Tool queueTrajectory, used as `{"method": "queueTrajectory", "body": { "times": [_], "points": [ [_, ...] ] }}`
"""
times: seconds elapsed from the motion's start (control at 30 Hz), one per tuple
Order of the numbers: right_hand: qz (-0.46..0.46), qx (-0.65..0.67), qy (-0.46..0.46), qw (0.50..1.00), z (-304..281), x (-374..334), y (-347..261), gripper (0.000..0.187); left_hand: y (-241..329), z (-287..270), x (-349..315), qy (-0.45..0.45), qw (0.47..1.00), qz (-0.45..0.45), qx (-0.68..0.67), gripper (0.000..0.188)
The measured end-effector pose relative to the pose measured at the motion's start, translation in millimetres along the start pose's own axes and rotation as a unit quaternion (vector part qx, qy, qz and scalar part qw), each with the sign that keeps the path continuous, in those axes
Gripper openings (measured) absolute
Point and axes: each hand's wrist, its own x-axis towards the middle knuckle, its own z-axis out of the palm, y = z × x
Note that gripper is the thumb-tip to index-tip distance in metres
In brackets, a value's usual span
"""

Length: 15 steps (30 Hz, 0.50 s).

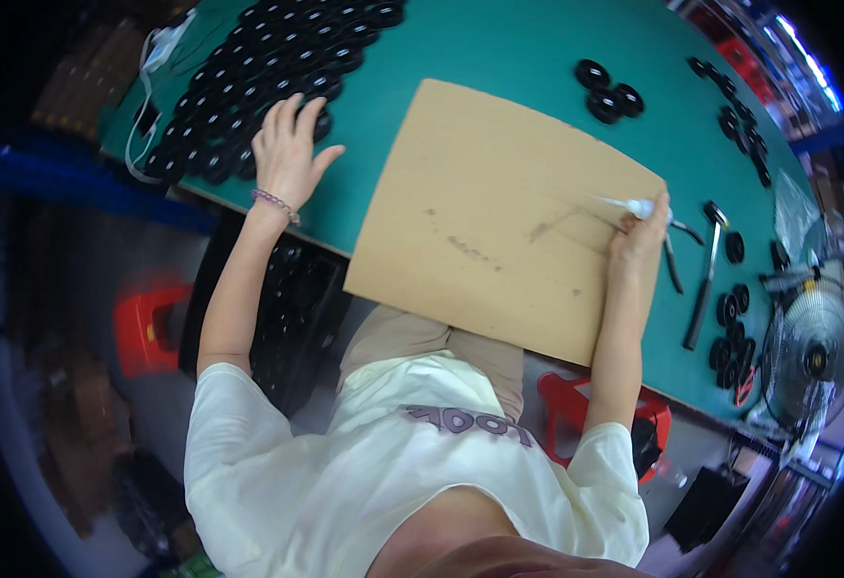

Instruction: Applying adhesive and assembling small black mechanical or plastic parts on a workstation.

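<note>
My left hand (pixel 287 159) reaches over the near right edge of a large group of black round discs (pixel 249 91) with pale centres. Its fingers are spread, and one disc (pixel 323 125) lies beside the fingertips, partly covered; whether they touch cannot be told. My right hand (pixel 640 241) is closed around a small white bottle with a thin pointed nozzle (pixel 640 207), which points left over a brown cardboard sheet (pixel 480 193). That hand is at the sheet's right edge. The sheet has dark smudges and lies on the green table, its near edge toward my lap.
Right of the sheet are pliers (pixel 673 265), a hammer (pixel 701 299) and several black discs (pixel 730 337). A fan (pixel 812 356) stands at the right edge. More discs (pixel 607 101) sit at the far side. Red stools (pixel 152 328) and a black crate (pixel 292 318) are below the table.
</note>
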Motion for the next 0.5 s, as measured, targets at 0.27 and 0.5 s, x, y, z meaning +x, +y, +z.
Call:
{"method": "queueTrajectory", "body": {
  "times": [0.27, 0.5],
  "points": [
    [0.184, 0.130, -0.211, 0.951, -17, 20, 3, 0.037, 161, 127, 127, -0.048, 0.968, 0.109, -0.219, 0.050],
    [0.227, 0.203, -0.252, 0.919, -18, 21, 5, 0.038, 249, 201, 191, -0.091, 0.978, 0.056, -0.178, 0.052]
  ]
}}
